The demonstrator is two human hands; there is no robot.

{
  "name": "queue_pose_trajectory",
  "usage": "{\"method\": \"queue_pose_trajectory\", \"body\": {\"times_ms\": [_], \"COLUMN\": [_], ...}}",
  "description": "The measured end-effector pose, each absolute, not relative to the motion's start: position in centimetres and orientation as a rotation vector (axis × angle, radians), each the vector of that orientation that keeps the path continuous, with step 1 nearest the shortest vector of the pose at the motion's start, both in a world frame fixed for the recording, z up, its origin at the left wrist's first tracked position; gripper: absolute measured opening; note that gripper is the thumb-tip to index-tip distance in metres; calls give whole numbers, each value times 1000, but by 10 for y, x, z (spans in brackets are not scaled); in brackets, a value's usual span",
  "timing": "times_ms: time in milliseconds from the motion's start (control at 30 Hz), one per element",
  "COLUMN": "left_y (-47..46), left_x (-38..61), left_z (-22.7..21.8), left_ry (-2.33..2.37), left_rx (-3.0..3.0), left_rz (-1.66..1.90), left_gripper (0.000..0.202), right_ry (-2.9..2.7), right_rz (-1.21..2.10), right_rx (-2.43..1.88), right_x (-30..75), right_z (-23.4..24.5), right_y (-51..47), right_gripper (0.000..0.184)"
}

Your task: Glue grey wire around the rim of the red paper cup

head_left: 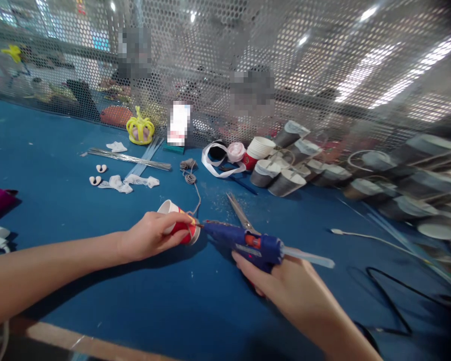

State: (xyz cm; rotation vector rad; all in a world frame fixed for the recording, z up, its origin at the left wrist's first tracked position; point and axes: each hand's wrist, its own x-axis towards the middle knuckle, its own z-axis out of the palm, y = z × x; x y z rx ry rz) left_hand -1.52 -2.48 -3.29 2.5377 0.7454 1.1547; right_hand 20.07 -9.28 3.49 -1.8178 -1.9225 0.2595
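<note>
The left hand (150,234) is clamping its fingers and thumb around a smooth red-and-white paper cup (190,235), which is lying tilted just above the blue tabletop (165,306), its round mouth facing up and to the left and its base facing right. Soft gray yarn (190,178) is trailing from a loose coil down to the cup. The right hand (285,283) is closing around a hard blue plastic glue gun (244,241), some fingers being hidden beneath it; a translucent, rod-shaped glue stick (311,258) is protruding from the back. The thin nozzle is pointing at the cup's base rim, though whether it is touching cannot be told. Metal scissors (240,211) are lying just behind the gun, their tapered blades pointing away. Farther back, silvery straight wires (130,158) are crossing flat translucent strips (145,160), and glossy white ribbon (206,163) is looping beside stacked white paper cups (260,147).
</note>
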Motion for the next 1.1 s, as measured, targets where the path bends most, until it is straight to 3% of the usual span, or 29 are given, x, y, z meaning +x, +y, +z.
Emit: {"method": "queue_pose_trajectory", "body": {"times_ms": [333,500,767,1100], "left_y": [-27,-27,-23,-22], "left_x": [-15,-15,-14,-15], "left_z": [-33,-34,-32,-26], "left_ry": [707,668,786,848], "left_rx": [2741,2768,2481,2322], "left_rz": [1226,1215,1156,1036], "left_gripper": [15,15,18,17], "right_ry": [-1859,-1807,-1930,-1969], "right_rz": [501,611,342,370], "right_rx": [-1990,-2007,-1856,-1788], "right_x": [201,196,201,197], "right_z": [31,36,33,32], "right_y": [-91,-88,-95,-95], "right_gripper": [39,35,30,28]}}
